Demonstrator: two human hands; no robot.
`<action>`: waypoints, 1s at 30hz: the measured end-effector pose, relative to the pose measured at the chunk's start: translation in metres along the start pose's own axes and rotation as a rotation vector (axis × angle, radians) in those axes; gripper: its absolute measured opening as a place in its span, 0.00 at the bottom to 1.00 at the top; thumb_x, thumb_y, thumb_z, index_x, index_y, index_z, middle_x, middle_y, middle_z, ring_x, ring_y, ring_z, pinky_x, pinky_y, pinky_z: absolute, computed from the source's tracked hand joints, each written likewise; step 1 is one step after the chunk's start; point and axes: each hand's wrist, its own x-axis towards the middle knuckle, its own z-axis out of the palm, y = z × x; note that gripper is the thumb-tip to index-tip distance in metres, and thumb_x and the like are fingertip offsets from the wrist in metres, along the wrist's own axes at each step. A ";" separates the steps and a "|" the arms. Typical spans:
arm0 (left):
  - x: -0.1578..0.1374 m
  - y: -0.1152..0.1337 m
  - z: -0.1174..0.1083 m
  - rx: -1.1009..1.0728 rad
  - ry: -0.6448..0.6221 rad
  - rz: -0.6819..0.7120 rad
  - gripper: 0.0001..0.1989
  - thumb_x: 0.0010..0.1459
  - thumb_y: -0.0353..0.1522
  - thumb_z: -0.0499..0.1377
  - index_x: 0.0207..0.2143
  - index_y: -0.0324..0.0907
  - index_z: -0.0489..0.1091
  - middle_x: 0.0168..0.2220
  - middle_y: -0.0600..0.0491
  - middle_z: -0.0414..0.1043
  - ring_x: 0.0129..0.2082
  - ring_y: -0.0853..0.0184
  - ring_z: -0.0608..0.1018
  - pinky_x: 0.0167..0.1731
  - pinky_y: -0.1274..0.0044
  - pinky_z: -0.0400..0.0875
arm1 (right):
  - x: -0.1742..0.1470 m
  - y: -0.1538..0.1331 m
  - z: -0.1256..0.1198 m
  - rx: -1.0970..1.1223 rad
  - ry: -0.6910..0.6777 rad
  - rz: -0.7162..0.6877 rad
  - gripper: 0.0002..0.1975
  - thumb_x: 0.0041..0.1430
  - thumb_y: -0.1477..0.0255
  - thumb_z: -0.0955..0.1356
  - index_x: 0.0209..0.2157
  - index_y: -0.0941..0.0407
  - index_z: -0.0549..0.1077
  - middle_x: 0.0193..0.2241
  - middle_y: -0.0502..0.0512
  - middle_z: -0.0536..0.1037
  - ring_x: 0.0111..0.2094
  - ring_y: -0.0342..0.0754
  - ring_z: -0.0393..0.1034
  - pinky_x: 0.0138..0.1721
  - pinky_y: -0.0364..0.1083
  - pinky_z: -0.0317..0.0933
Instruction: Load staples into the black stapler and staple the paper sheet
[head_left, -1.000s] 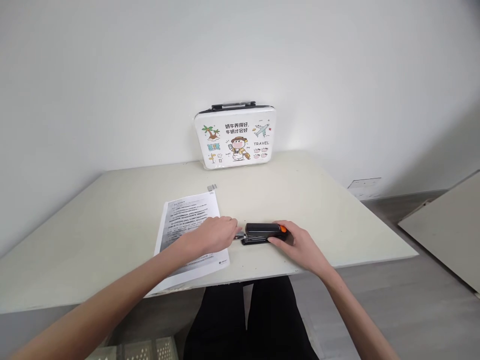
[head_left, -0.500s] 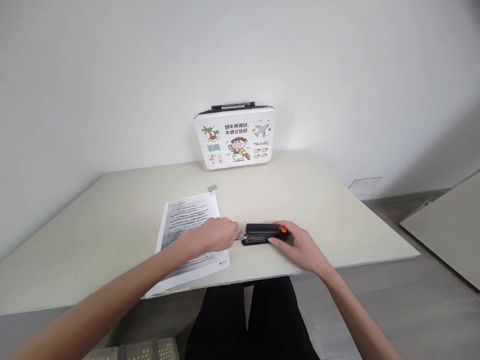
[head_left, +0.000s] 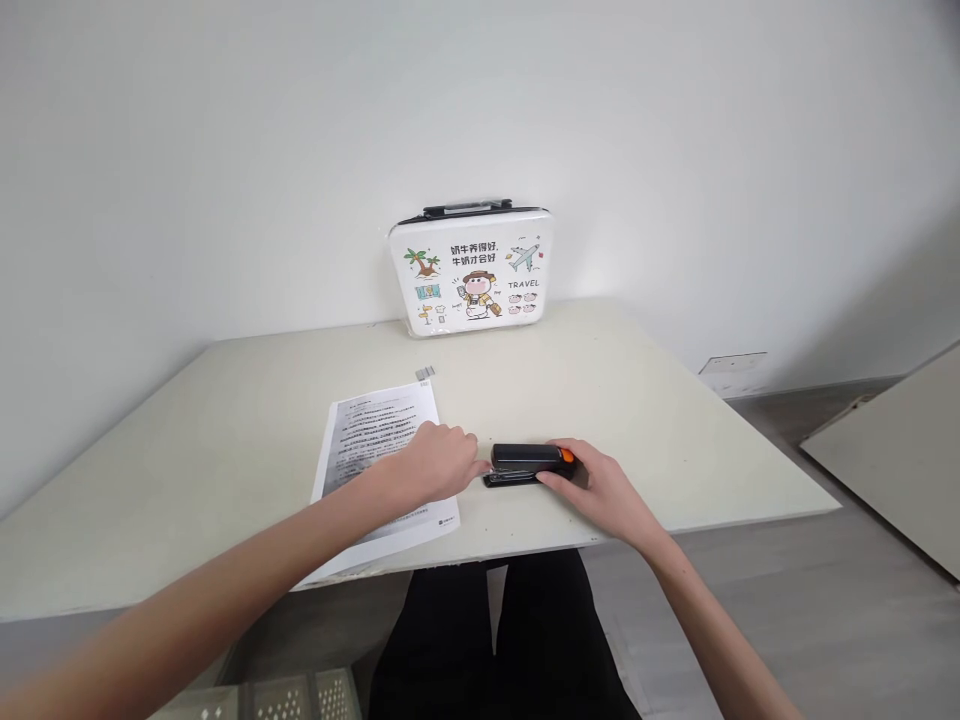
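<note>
A black stapler [head_left: 517, 460] with an orange part at its rear end lies on the table, its top arm raised a little from its base. My right hand [head_left: 600, 490] is closed around the rear end, thumb along the near side. At the stapler's front end is my left hand [head_left: 442, 462], fingers curled, with the thumb reaching out to touch the front tip. What the curled fingers hold, if anything, is hidden. Beneath my left hand and forearm lies a printed sheet of paper [head_left: 379, 413], partly covered by them.
Small grey staple strips [head_left: 425, 373] lie just beyond the paper. A white case [head_left: 472, 270] with cartoon prints and a black handle leans against the wall at the back of the table [head_left: 637, 400]. Below the front edge, at left, stands a perforated basket [head_left: 281, 697].
The silver piece that stuck out between my left hand and the stapler's front has slid inward. My left thumb now points at the front tip. My right hand keeps its hold.
</note>
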 end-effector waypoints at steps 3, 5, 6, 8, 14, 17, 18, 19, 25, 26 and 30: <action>0.000 -0.003 0.001 -0.023 0.017 -0.016 0.26 0.73 0.49 0.48 0.39 0.37 0.75 0.30 0.42 0.77 0.27 0.54 0.80 0.31 0.68 0.66 | 0.000 -0.001 0.000 0.008 0.004 0.005 0.19 0.67 0.56 0.69 0.55 0.47 0.72 0.55 0.54 0.79 0.54 0.56 0.74 0.53 0.55 0.70; -0.003 -0.010 0.004 -0.064 0.043 -0.033 0.25 0.74 0.47 0.47 0.37 0.39 0.74 0.29 0.43 0.77 0.26 0.55 0.79 0.31 0.68 0.65 | 0.000 -0.002 0.000 0.010 0.005 0.005 0.19 0.67 0.56 0.69 0.55 0.47 0.72 0.55 0.55 0.79 0.54 0.56 0.74 0.53 0.55 0.70; -0.005 -0.015 0.007 -0.092 0.061 -0.047 0.25 0.74 0.46 0.46 0.37 0.39 0.73 0.30 0.44 0.77 0.26 0.55 0.79 0.30 0.68 0.65 | 0.000 -0.002 0.000 0.010 0.005 0.004 0.19 0.67 0.56 0.69 0.55 0.47 0.72 0.55 0.55 0.79 0.54 0.56 0.74 0.53 0.55 0.71; -0.010 -0.030 0.017 -0.170 0.110 -0.069 0.24 0.75 0.44 0.44 0.36 0.41 0.72 0.32 0.45 0.77 0.28 0.56 0.78 0.30 0.69 0.64 | 0.000 -0.004 -0.001 0.015 0.009 0.003 0.19 0.67 0.55 0.69 0.55 0.46 0.73 0.55 0.54 0.79 0.54 0.56 0.74 0.52 0.54 0.71; -0.032 -0.070 0.067 -0.411 0.363 -0.063 0.19 0.73 0.45 0.48 0.44 0.43 0.71 0.47 0.45 0.76 0.47 0.54 0.78 0.45 0.66 0.69 | 0.000 -0.004 -0.002 0.030 0.005 0.002 0.19 0.68 0.53 0.68 0.54 0.46 0.74 0.54 0.55 0.80 0.51 0.55 0.75 0.49 0.53 0.72; -0.041 -0.066 0.081 -0.563 0.384 -0.018 0.19 0.74 0.46 0.47 0.48 0.45 0.71 0.50 0.48 0.75 0.49 0.57 0.77 0.48 0.68 0.69 | -0.001 -0.003 -0.002 0.027 -0.001 0.008 0.19 0.68 0.52 0.67 0.54 0.47 0.74 0.53 0.55 0.80 0.50 0.55 0.75 0.48 0.53 0.72; -0.042 -0.063 0.082 -0.594 0.368 0.001 0.19 0.74 0.46 0.48 0.49 0.45 0.72 0.48 0.49 0.76 0.48 0.58 0.77 0.46 0.69 0.70 | -0.001 -0.003 -0.002 0.026 0.000 0.008 0.20 0.68 0.52 0.67 0.54 0.47 0.74 0.53 0.55 0.80 0.51 0.56 0.75 0.48 0.53 0.72; -0.042 -0.060 0.081 -0.606 0.356 0.022 0.19 0.74 0.46 0.49 0.49 0.46 0.72 0.47 0.50 0.76 0.46 0.58 0.78 0.44 0.70 0.70 | -0.001 -0.003 -0.002 0.024 0.002 0.007 0.20 0.68 0.52 0.67 0.54 0.47 0.74 0.53 0.56 0.80 0.51 0.56 0.75 0.48 0.53 0.72; -0.023 -0.060 0.068 -0.576 0.356 0.271 0.15 0.73 0.43 0.54 0.44 0.48 0.78 0.44 0.53 0.80 0.43 0.62 0.80 0.43 0.72 0.67 | -0.002 -0.005 -0.002 0.001 0.015 -0.005 0.21 0.67 0.50 0.67 0.53 0.48 0.76 0.53 0.57 0.80 0.51 0.57 0.75 0.47 0.52 0.73; -0.019 -0.061 0.066 -0.589 0.350 0.308 0.15 0.73 0.43 0.55 0.43 0.48 0.78 0.43 0.53 0.81 0.42 0.62 0.80 0.43 0.73 0.67 | -0.002 -0.005 -0.002 -0.001 0.014 -0.007 0.21 0.67 0.50 0.67 0.53 0.48 0.76 0.53 0.56 0.80 0.51 0.56 0.75 0.47 0.51 0.73; -0.002 -0.062 0.066 -0.665 0.335 0.401 0.15 0.71 0.45 0.58 0.39 0.48 0.80 0.39 0.54 0.81 0.40 0.64 0.81 0.41 0.75 0.67 | -0.001 -0.004 -0.002 0.013 -0.018 -0.006 0.22 0.67 0.50 0.67 0.53 0.48 0.76 0.52 0.56 0.81 0.50 0.56 0.75 0.48 0.51 0.73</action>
